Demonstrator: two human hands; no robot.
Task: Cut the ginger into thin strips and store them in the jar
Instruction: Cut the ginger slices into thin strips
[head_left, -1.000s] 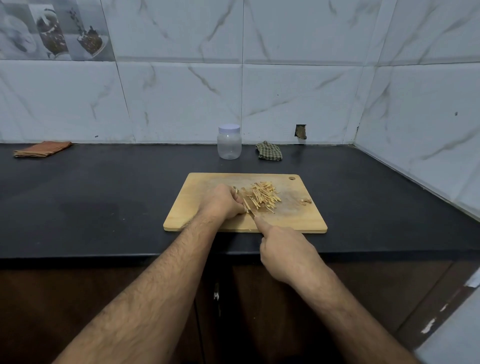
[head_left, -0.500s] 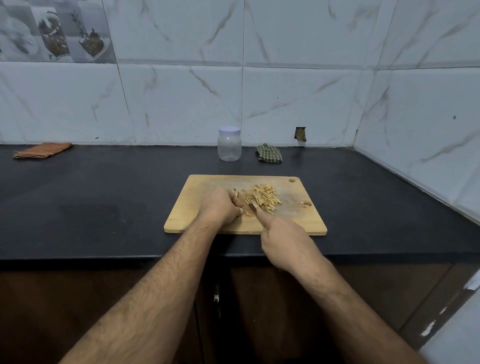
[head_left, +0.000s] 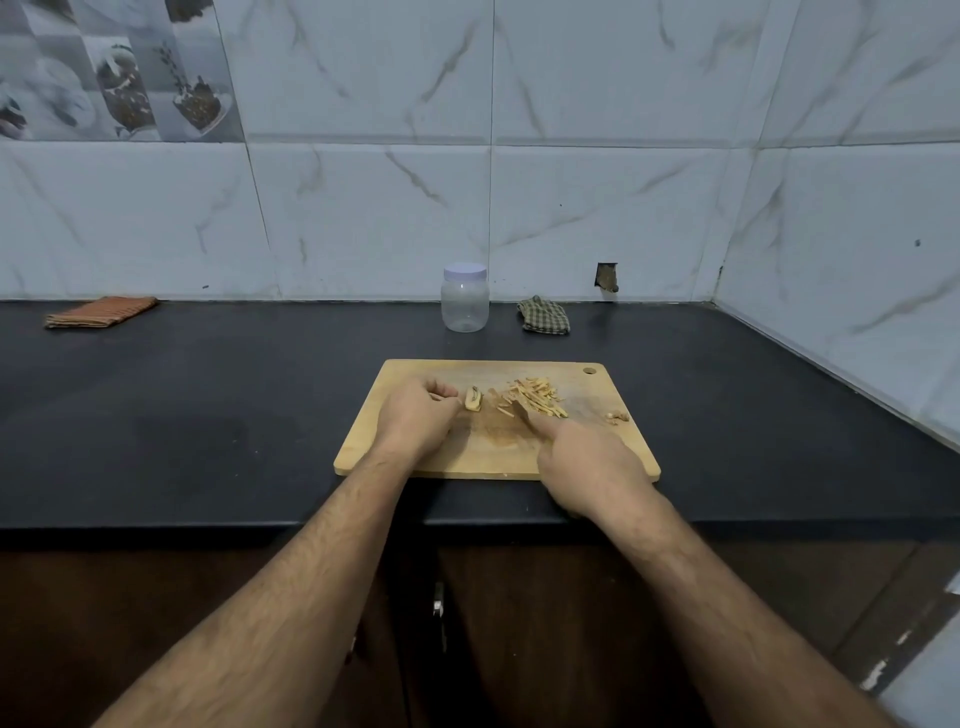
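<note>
A wooden cutting board (head_left: 602, 447) lies on the black counter. A pile of thin ginger strips (head_left: 537, 399) sits at its middle right. One uncut ginger piece (head_left: 474, 400) lies left of the pile. My left hand (head_left: 415, 421) rests on the board with fingers curled, fingertips just left of that piece. My right hand (head_left: 587, 462) grips a knife, handle hidden under the palm. Its index finger runs along the dark blade (head_left: 519, 410), whose tip meets the pile's near edge. The empty clear jar (head_left: 465, 299), white lid on, stands behind the board by the wall.
A few ginger scraps (head_left: 617, 415) lie near the board's right edge. A green checked cloth (head_left: 544, 314) sits right of the jar, and a folded orange cloth (head_left: 101, 312) far left. Tiled walls close the back and right. The counter's front edge (head_left: 208, 525) runs below the board.
My left hand has let go of the ginger piece and drawn back to the left. My right hand has moved the knife forward and right, to the strip pile.
</note>
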